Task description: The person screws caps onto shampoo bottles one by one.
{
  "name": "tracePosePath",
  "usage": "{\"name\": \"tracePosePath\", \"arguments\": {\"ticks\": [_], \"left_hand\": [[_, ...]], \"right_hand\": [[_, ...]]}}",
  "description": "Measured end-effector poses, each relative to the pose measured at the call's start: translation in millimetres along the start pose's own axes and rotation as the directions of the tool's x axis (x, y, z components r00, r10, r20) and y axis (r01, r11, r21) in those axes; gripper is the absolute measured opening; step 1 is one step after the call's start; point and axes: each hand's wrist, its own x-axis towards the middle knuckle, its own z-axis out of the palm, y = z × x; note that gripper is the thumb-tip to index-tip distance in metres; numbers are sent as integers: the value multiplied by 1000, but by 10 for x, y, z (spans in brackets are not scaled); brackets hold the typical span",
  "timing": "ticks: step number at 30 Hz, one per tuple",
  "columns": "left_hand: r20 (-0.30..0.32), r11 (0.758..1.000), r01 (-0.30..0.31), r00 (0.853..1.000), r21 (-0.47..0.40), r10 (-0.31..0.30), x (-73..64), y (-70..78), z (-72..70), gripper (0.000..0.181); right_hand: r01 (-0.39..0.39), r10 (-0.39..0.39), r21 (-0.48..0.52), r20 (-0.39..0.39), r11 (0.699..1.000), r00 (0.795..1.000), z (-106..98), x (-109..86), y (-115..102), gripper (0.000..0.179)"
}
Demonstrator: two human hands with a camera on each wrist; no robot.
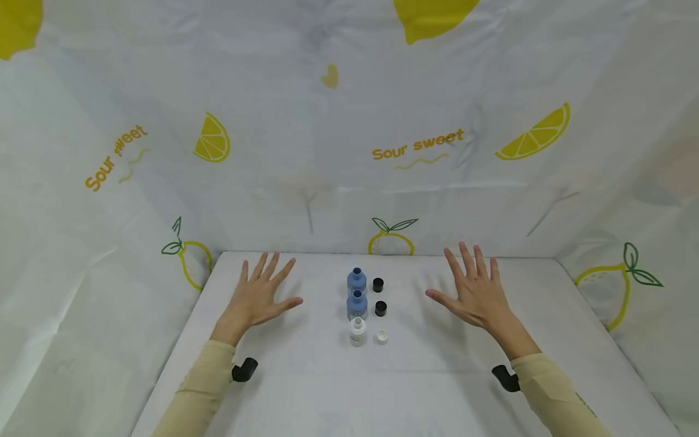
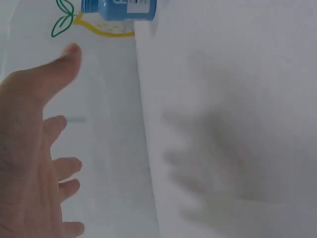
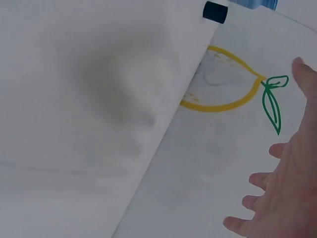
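Two blue bottles, the far one [image 1: 357, 280] and the middle one [image 1: 357, 305], stand uncapped in a column with a white bottle [image 1: 357, 332] nearest me. To their right lie two black caps, one far [image 1: 378, 284] and one nearer [image 1: 380, 308], and a white cap [image 1: 381, 337] beside the white bottle. My left hand [image 1: 261, 297] hovers over the table left of the bottles, fingers spread and holding nothing. On the other side, my right hand [image 1: 477, 294] is likewise spread, with nothing in it. A blue bottle [image 2: 128, 9] shows at the top of the left wrist view.
The white table [image 1: 306, 400] meets a white curtain [image 1: 262, 182] printed with lemons at its back edge and along both sides. A black wrist piece sits at each sleeve, left [image 1: 244, 369] and right [image 1: 506, 379]. Both hands cast shadows on the tabletop.
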Motion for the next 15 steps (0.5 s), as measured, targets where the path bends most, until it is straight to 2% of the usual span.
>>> {"name": "tracePosePath", "arguments": {"ticks": [2, 4, 6, 8, 11, 13, 15], "left_hand": [[-13, 998, -40, 999, -38, 39, 48, 18, 27, 90], [-22, 990, -86, 996, -115, 84, 113, 43, 70, 83], [-37, 961, -142, 990, -238, 137, 203, 73, 129, 72], [-43, 909, -189, 982, -371, 186, 298, 106, 208, 61], [-34, 815, -213, 972, -539, 232, 435, 166, 341, 50], [-24, 764, -207, 970, -611, 244, 508, 213, 425, 49], [-11, 727, -189, 970, -661, 242, 570, 262, 507, 50]], "right_hand": [[14, -13, 37, -14, 999, 1000, 17, 14, -23, 103], [31, -28, 109, -29, 994, 999, 45, 37, -53, 97], [35, -30, 213, -25, 977, 999, 78, 67, -98, 90], [34, -28, 321, -23, 946, 999, 123, 105, -150, 81], [26, -24, 452, -11, 891, 1000, 211, 179, -237, 68], [13, -23, 531, 12, 847, 1000, 288, 234, -292, 60], [-22, -18, 603, 60, 797, 998, 369, 287, -347, 54]]}}
